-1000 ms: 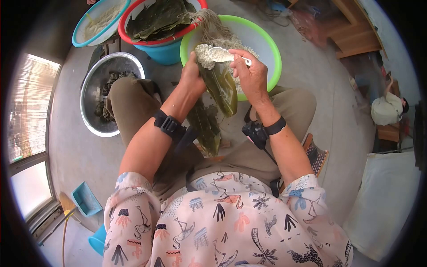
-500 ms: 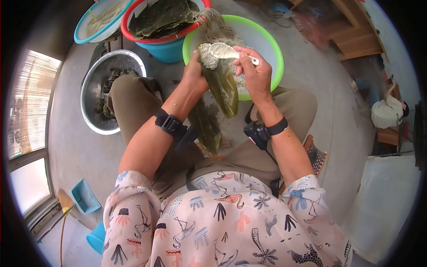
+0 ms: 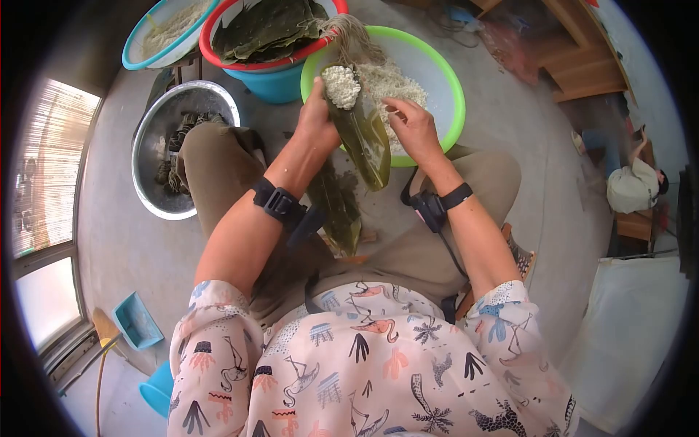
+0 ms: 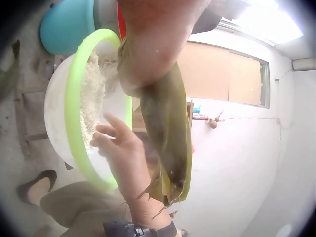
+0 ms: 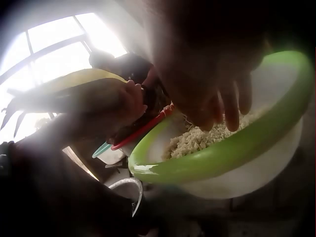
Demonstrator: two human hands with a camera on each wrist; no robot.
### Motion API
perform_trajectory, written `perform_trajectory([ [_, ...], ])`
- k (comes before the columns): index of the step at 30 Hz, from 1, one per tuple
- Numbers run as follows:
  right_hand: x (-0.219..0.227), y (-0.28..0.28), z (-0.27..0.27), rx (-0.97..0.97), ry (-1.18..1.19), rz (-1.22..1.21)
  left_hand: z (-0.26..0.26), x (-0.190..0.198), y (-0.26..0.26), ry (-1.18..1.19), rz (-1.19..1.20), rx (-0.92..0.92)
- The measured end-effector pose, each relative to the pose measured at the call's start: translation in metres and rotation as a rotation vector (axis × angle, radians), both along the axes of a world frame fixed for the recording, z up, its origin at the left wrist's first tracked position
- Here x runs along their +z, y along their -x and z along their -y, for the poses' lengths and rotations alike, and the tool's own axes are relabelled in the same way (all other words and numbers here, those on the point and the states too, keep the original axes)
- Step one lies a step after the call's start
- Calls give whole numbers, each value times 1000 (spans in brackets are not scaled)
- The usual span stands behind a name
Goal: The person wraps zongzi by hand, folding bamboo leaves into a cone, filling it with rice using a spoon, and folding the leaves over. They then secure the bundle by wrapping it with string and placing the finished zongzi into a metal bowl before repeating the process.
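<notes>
Jutting from the left hand's (image 3: 317, 122) curled grip, the leaf (image 3: 369, 154) carries a mound of rice (image 3: 341, 87) at its upper end. The right hand (image 3: 418, 134), fingers loosely bent around nothing, hovers over the green-rimmed basin (image 3: 457, 89).

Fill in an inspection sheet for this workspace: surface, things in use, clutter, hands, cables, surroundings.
Surface: grey floor.
Things in use: long leaf topped with white grains; green-rimmed basin holding more grains.
Clutter: blue container on the floor.
Hands: left hand grips the leaf; right hand, fingers loosely bent, hovers over the basin, nothing seen in it.
Cables: thin black cable by the right wrist camera.
Surroundings: another person in a light top; window blind.
</notes>
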State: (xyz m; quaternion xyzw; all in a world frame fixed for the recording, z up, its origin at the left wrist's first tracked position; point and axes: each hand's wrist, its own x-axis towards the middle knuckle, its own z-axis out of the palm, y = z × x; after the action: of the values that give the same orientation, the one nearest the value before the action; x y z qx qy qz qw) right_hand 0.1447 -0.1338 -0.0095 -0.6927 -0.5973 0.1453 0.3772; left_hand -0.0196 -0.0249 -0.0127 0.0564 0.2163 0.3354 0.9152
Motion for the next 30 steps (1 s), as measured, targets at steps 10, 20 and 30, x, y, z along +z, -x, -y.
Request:
perform_trajectory([
  [10,40,12,-2,40,-116,-180,5,8,-5,31,-15,-18],
  [20,51,9,-7,242,-228,193,5,-2,-11,57,20,-35],
  [30,45,-1,-2,434,-412,409,8,4,-19,37,-45,-84],
])
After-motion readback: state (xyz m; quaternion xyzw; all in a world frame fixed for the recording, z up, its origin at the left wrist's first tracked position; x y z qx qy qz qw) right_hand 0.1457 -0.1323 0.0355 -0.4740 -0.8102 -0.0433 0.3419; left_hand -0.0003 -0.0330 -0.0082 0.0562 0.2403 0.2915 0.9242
